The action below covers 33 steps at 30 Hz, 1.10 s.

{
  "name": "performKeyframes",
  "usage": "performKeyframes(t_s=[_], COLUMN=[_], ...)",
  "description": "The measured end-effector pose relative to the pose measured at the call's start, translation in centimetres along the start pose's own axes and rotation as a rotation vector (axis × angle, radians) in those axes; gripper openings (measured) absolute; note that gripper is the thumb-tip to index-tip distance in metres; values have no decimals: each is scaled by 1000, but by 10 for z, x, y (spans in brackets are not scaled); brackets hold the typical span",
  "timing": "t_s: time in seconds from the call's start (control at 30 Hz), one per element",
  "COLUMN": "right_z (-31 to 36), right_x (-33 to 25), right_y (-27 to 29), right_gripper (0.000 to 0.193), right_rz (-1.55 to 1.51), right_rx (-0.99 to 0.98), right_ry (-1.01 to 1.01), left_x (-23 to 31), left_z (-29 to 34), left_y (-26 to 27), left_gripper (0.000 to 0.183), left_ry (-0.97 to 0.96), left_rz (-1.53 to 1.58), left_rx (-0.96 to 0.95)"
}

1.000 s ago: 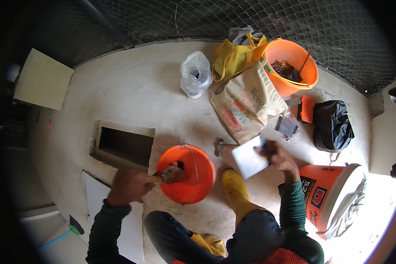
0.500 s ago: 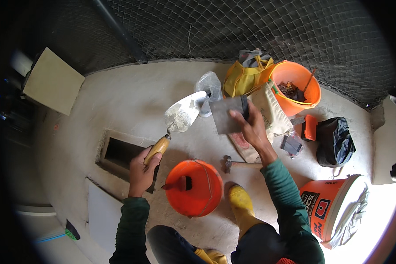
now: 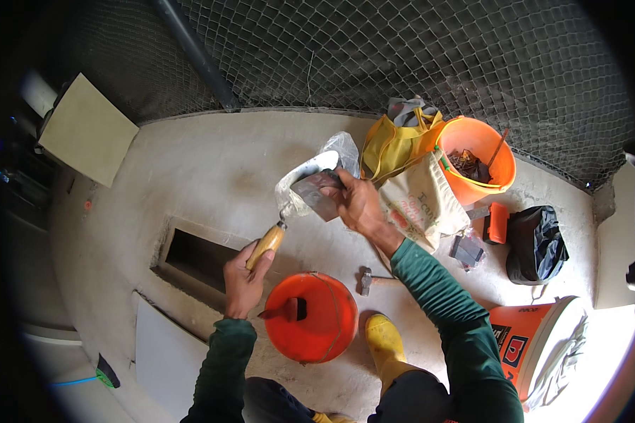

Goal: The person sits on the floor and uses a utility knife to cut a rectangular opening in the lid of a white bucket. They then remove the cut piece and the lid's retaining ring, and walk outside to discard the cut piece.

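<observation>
My left hand (image 3: 243, 285) is closed round the wooden handle of a trowel (image 3: 267, 245), whose pale, smeared metal blade points up and away to the right. My right hand (image 3: 360, 208) grips a flat grey scraper (image 3: 316, 196) along its dark edge. The scraper lies across the trowel blade and hides part of it; whether they touch is hard to tell. Just beyond the blade stands a crumpled clear plastic bag (image 3: 342, 146). Below my hands is an orange bucket (image 3: 317, 338), with a red-and-black tool (image 3: 289, 309) in it.
A rectangular opening (image 3: 197, 257) in the concrete floor lies left of the bucket. A hammer (image 3: 367, 280) rests right of it. Farther right are a cloth bag (image 3: 430, 197), an orange debris bucket (image 3: 504, 166), a black bag (image 3: 536, 247) and a large paint bucket (image 3: 536, 338).
My right hand has brought the scraper left and down onto or over the trowel blade. My left hand and the trowel have shifted slightly right and lower in view.
</observation>
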State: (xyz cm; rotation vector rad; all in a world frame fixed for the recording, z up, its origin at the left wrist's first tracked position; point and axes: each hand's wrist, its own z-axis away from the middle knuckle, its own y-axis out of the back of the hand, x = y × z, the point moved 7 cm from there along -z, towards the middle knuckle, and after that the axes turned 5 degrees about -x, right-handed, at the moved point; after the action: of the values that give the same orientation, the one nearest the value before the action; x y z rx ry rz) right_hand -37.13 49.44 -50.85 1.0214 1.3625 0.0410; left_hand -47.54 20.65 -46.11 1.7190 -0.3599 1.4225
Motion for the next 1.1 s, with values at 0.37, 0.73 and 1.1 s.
performKeyframes(t_s=[0.37,0.73,1.1], right_z=[5,30,42], right_x=[20,5,14], right_y=[28,16,9], right_gripper=[22,25,35], right_rz=[-729,-428,-502], right_rx=[299,344,387], right_ry=[165,95,108], left_x=[0,6,5], left_z=[11,10,10], left_y=[-11,-22,-25], left_gripper=[37,35,35], left_ry=[120,101,78], left_rz=[59,57,89], left_rx=[14,-7,50])
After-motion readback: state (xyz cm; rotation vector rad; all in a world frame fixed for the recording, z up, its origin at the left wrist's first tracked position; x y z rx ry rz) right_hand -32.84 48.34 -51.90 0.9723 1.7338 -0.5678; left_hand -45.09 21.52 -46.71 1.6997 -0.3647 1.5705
